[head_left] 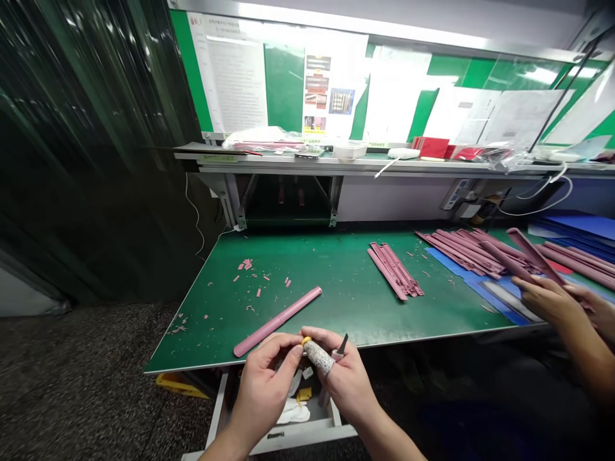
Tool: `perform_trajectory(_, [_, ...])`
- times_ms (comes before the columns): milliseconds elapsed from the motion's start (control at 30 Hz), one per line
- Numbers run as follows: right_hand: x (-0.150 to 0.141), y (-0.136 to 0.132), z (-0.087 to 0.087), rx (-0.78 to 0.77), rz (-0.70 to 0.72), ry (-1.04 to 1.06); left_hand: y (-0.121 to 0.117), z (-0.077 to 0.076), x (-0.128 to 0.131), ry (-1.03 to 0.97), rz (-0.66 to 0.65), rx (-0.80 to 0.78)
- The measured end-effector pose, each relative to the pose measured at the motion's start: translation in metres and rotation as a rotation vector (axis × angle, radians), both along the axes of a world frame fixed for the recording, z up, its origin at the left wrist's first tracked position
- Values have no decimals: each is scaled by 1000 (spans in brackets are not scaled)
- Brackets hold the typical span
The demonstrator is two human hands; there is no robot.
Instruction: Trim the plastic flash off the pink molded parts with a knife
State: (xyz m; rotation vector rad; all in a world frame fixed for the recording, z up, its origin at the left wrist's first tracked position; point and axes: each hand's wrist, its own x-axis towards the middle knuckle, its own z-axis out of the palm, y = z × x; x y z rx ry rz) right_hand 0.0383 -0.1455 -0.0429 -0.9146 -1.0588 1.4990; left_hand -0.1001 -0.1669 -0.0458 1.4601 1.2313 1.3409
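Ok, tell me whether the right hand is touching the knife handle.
Touching: the head view shows the right hand closed around the speckled knife handle, with no gap between them.

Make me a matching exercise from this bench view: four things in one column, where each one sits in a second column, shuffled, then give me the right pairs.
Things:
1. Speckled knife grip
2. Loose pink rod
3. Bundle of pink slotted strips
4. Crumpled white cloth

Places:
A. Inside the open drawer under the bench
B. Between the person's left hand and right hand
C. Alone on the green mat, just beyond the hands
D. Farther back on the mat, to the right of the rod

Pairs: 1-B, 2-C, 3-D, 4-A.
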Motion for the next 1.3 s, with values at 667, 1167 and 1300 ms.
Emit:
perform_trajectory(667, [0, 29, -27, -548, -67, 616, 65, -53, -5, 448, -37, 220])
perform_trajectory(1167, [-33, 87, -52, -408, -206, 362, 101, -57, -2, 512, -153, 379])
perform_trajectory(1300, [-40, 101, -62, -371, -254, 324, 106, -65, -9, 539, -88, 335])
